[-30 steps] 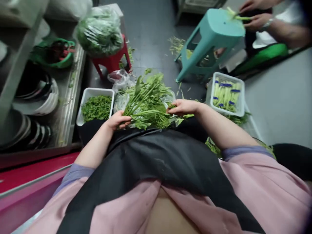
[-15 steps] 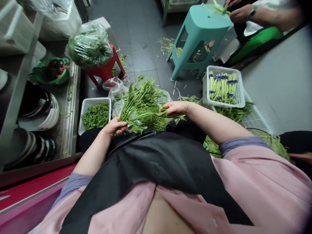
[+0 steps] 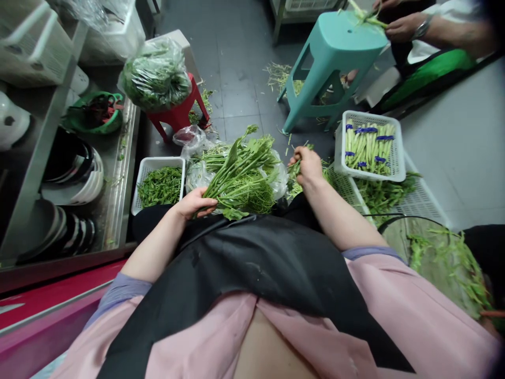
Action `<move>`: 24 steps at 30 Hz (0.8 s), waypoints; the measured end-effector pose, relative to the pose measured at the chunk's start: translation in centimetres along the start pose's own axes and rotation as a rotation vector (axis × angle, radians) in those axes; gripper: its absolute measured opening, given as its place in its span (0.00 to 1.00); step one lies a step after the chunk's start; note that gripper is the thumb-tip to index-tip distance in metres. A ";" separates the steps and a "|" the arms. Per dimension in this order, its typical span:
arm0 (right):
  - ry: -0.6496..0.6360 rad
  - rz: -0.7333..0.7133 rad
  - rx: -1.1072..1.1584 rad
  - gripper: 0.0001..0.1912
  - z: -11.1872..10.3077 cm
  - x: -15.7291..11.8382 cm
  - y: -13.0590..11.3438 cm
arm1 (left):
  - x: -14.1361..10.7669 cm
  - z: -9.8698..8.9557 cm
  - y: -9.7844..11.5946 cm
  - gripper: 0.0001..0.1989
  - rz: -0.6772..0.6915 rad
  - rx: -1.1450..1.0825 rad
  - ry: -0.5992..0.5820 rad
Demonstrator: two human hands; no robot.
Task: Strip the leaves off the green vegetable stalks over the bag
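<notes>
My left hand (image 3: 197, 203) is closed around the lower stems of a bunch of leafy greens (image 3: 232, 168), whose tops fan out to the upper right. My right hand (image 3: 307, 164) is raised to the right of that bunch, fingers curled on a few short pieces of green stem (image 3: 295, 167). Beneath the bunch, a heap of greens with thin curly tendrils (image 3: 256, 193) lies on a clear plastic bag (image 3: 280, 179) in front of my lap. A white basket of short-cut greens (image 3: 158, 187) stands just left of the heap.
At the back left, a red stool (image 3: 173, 118) bears a bagged bundle of greens (image 3: 155, 76). A teal stool (image 3: 335, 63) stands back right, by a co-worker's hands (image 3: 406, 27). White baskets (image 3: 370, 173) with tied stalks are at right. Metal shelving (image 3: 122, 173) runs along the left.
My right hand has moved right and slightly up, away from the bunch, with stem pieces in it. The stem stretched between my hands is gone. My left hand still grips the bunch.
</notes>
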State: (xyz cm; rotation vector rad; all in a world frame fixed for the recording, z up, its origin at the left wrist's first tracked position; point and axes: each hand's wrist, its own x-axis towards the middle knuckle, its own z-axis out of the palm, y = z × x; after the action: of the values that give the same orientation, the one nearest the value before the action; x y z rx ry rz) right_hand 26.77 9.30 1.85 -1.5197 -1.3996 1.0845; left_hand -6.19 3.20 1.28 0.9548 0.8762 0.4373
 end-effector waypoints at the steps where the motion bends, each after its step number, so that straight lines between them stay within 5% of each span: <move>1: 0.072 -0.060 -0.010 0.16 -0.5 -0.1 -0.3 | 0.0 -0.1 0.0 0.18 -0.006 -0.003 -0.009; 3: 0.109 -0.219 -0.095 0.15 -1.1 -1.0 -1.3 | 0.0 -0.2 0.0 0.18 -0.018 -0.004 -0.032; 8: -0.523 -0.713 -0.806 0.09 0.9 -3.9 -5.4 | 0.5 0.1 0.3 0.18 -0.048 -0.003 -0.063; 12: -0.776 -0.810 -1.217 0.10 3.4 -3.7 -7.1 | 0.8 0.7 0.6 0.18 -0.053 0.004 -0.055; 24: -0.749 -0.696 -1.186 0.06 1.7 -2.5 -4.6 | 1.4 0.7 1.0 0.20 -0.097 -0.030 0.002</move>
State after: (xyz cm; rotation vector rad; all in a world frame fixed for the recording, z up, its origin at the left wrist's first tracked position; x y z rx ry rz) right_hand 23.63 7.19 5.81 -1.0613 -3.1409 0.2915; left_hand -4.76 4.33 1.72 0.8804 0.9118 0.3676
